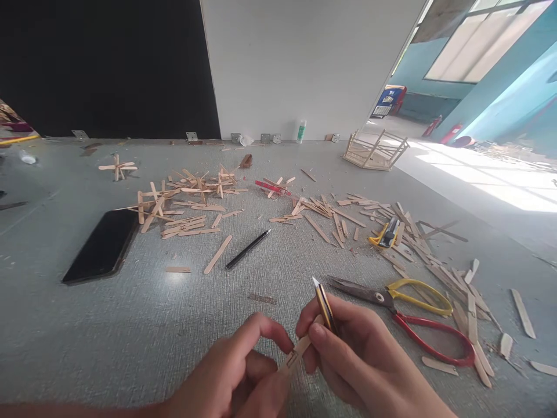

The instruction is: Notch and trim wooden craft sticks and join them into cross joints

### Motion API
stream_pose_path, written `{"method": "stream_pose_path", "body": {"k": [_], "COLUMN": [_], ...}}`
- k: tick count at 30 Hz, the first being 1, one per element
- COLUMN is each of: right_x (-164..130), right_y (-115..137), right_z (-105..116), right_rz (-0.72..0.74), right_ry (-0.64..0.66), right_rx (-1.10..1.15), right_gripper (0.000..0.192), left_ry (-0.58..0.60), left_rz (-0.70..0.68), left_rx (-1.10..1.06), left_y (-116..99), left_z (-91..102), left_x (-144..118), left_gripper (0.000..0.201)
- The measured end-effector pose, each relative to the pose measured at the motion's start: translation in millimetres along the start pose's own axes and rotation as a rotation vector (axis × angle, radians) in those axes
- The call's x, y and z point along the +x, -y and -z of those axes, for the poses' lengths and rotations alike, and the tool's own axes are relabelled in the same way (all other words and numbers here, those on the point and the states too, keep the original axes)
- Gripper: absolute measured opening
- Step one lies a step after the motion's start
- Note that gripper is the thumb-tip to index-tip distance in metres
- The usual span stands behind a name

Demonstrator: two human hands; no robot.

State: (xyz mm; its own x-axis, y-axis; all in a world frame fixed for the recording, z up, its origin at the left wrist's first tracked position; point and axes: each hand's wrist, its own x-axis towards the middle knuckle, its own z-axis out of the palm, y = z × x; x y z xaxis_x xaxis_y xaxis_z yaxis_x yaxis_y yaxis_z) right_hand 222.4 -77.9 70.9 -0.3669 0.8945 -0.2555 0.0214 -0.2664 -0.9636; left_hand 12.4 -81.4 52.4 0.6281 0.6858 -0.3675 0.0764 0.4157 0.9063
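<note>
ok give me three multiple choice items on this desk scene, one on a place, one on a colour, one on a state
1. Where does the black pen lie?
A. right of the phone
B. under the scissors
C. inside the stick frame

2. What colours are the scissors' handles?
A. both blue
B. one yellow, one red
C. both black

3. What does the right hand hold?
A. nothing
B. a glue bottle
C. a craft knife, blade tip up

Key: 1 A, the pen lies on bare desk right of the phone; 2 B, one loop of each colour; 3 C, fingers wrap it beside the stick both hands pinch.

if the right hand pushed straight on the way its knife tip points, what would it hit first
Probably the scissors' blade tips, just beyond the knife in the right hand; depth is unclear, so it may pass left of them.
</note>
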Motion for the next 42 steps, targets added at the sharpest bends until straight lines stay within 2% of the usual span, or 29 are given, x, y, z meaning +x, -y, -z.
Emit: {"method": "stream_pose_path", "body": {"k": [2, 4, 6, 8, 10, 12, 14, 16, 24, 27, 30, 34, 42], "right_x": [2.9, 8.8, 17.0, 25.5, 32.4, 37.2, 40.0, 41.1, 41.1, 43.1, 41.3, 35.1, 32.2], "right_y": [-4.6, -11.9, -20.6, -28.6, -34.3, -37.5, -38.9, -39.5, -50.5, -55.5, -55.0, -49.9, -49.0], "right_z": [3.2, 9.6, 18.8, 28.8, 36.9, 41.4, 42.2, 40.7, 37.7, 39.8, 39.9, 37.3, 36.0], "right_rz": [0.090, 0.232, 0.404, 0.537, 0.594, 0.588, 0.584, 0.623, 0.801, 0.873, 0.935, 0.964, 0.926], "right_ry": [-0.051, -0.138, -0.209, -0.208, -0.220, -0.277, -0.312, -0.301, -0.234, -0.233, -0.270, -0.259, -0.209], "right_rx": [-0.157, -0.383, -0.629, -0.812, -0.910, -0.950, -0.963, -0.976, -1.133, -1.193, -1.218, -1.215, -1.305], "right_gripper": [0.030, 0.024, 0.020, 0.015, 0.019, 0.025, 0.022, 0.018, 0.026, 0.029, 0.035, 0.047, 0.045], "left_ry": [0.031, -0.028, -0.079, -0.123, -0.149, -0.165, -0.183, -0.197, -0.220, -0.215, -0.219, -0.216, -0.172], "left_rz": [-0.083, -0.149, -0.196, -0.193, -0.177, -0.172, -0.178, -0.192, -0.264, -0.245, -0.205, -0.204, -0.185], "left_rx": [0.136, 0.314, 0.416, 0.398, 0.335, 0.296, 0.282, 0.278, 0.310, 0.338, 0.349, 0.351, 0.389], "left_y": [1.3, 1.3, 0.2, -1.0, -1.5, -0.9, 0.7, 2.2, 3.6, 4.1, 1.7, -3.1, 1.1], "left_z": [9.3, 20.3, 30.4, 37.8, 41.8, 43.2, 42.9, 41.9, 37.7, 36.2, 33.1, 30.1, 32.7], "left_x": [8.3, 18.2, 28.1, 36.2, 41.7, 44.8, 46.1, 46.6, 46.1, 47.3, 47.3, 45.0, 43.5], "left_gripper": [0.050, 0.038, 0.035, 0.034, 0.033, 0.031, 0.031, 0.032, 0.042, 0.055, 0.058, 0.058, 0.053]}}
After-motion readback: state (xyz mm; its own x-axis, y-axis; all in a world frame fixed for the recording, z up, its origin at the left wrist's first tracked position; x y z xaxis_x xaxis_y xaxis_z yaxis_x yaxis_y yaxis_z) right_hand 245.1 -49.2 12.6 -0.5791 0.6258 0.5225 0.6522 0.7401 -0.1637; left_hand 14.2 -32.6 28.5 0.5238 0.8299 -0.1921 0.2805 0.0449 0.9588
